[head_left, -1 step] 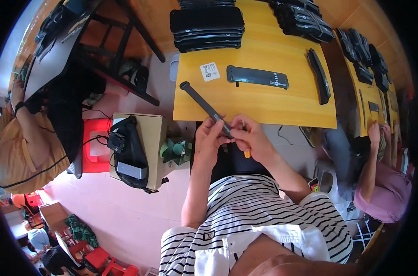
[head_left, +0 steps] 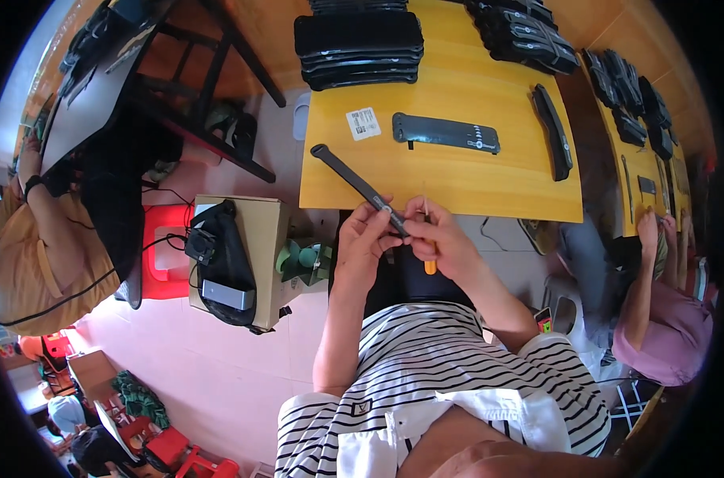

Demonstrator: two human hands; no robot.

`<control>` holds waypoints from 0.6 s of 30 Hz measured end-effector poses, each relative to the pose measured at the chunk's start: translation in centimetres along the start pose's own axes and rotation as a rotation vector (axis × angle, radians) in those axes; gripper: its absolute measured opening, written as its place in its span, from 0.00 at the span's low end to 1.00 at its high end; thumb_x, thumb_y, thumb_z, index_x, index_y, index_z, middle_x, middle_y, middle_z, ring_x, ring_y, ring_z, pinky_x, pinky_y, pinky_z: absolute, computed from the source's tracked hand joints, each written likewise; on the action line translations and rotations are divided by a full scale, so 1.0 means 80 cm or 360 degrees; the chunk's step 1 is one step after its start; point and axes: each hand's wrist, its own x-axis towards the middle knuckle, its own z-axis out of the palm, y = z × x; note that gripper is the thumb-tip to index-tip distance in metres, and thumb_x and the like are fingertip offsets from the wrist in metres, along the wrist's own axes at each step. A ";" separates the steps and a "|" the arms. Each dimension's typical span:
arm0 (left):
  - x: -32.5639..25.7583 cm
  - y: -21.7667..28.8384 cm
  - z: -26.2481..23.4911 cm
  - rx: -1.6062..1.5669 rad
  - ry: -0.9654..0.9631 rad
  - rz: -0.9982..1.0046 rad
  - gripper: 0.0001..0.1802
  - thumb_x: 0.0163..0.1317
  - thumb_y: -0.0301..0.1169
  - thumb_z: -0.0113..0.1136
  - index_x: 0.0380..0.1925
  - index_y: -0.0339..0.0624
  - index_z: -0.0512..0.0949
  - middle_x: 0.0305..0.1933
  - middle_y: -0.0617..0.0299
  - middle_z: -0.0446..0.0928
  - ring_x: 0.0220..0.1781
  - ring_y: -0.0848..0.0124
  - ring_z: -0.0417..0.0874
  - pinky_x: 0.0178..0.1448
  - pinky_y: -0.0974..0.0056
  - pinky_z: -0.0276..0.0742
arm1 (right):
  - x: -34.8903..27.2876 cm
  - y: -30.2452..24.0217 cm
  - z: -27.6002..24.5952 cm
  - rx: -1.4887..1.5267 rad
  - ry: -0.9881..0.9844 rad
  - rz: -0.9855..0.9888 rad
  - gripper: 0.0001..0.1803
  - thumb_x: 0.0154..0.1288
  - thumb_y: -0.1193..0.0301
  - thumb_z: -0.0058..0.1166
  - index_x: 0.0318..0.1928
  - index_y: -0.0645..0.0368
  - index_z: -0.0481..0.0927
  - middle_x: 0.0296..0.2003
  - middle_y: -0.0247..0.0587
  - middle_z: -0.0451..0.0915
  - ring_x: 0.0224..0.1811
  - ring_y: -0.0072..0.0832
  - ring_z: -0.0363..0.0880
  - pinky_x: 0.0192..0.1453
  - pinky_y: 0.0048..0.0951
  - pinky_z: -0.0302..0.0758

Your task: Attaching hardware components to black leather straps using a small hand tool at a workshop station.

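Note:
A dark grey strap (head_left: 350,177) slants from the table's front edge down to my hands, its rounded far end over the tabletop. My left hand (head_left: 362,239) pinches its near end between thumb and fingers. Close beside it, the fingertips of my right hand (head_left: 438,243) meet the same end of the strap. In that right hand is also a slim tool with a yellow-orange handle (head_left: 430,266); its thin shaft points up past the fingers. On the table beyond lies a flat dark packaged strap (head_left: 446,133), with a white label sheet (head_left: 363,123) to its left.
The yellow table (head_left: 457,195) bears a stack of black packs (head_left: 359,48) at the back left and bundled packs (head_left: 529,36) at the back right. A long black pack (head_left: 551,131) lies near the right edge. A cardboard box (head_left: 258,263) stands left; co-workers sit on both sides.
My right hand has shifted slightly right and turned, so the orange-handled tool stands more upright and its thin shaft shows above the fingers. The strap's far end has dipped slightly.

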 end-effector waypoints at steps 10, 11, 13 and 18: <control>-0.012 0.012 0.005 -0.0084 0.0002 0.0080 0.13 0.63 0.29 0.53 0.44 0.32 0.72 0.37 0.54 0.78 0.39 0.67 0.82 0.42 0.70 0.81 | -0.038 -0.032 0.023 -0.0773 0.0206 -0.0390 0.12 0.70 0.71 0.36 0.50 0.58 0.67 0.22 0.33 0.69 0.13 0.13 0.57 0.17 0.12 0.53; -0.011 0.012 0.006 -0.0085 0.0023 0.0097 0.13 0.63 0.30 0.53 0.44 0.32 0.72 0.37 0.53 0.78 0.40 0.66 0.82 0.43 0.69 0.81 | -0.042 -0.030 0.022 -0.0771 0.0209 -0.0389 0.12 0.70 0.71 0.36 0.50 0.58 0.67 0.22 0.33 0.69 0.13 0.13 0.57 0.17 0.12 0.53; -0.010 0.010 0.007 -0.0082 0.0064 0.0129 0.13 0.63 0.29 0.53 0.44 0.32 0.72 0.38 0.52 0.78 0.40 0.66 0.82 0.43 0.69 0.81 | -0.048 -0.029 0.020 -0.1091 0.0051 -0.0522 0.16 0.69 0.73 0.36 0.55 0.59 0.66 0.21 0.33 0.67 0.16 0.15 0.61 0.21 0.14 0.58; -0.011 0.004 0.014 -0.0021 0.0148 0.0207 0.13 0.62 0.28 0.54 0.44 0.33 0.71 0.40 0.50 0.78 0.40 0.68 0.82 0.44 0.69 0.81 | -0.049 -0.028 0.025 -0.1371 0.0158 -0.0568 0.20 0.65 0.74 0.41 0.58 0.54 0.66 0.18 0.40 0.69 0.19 0.29 0.69 0.26 0.27 0.67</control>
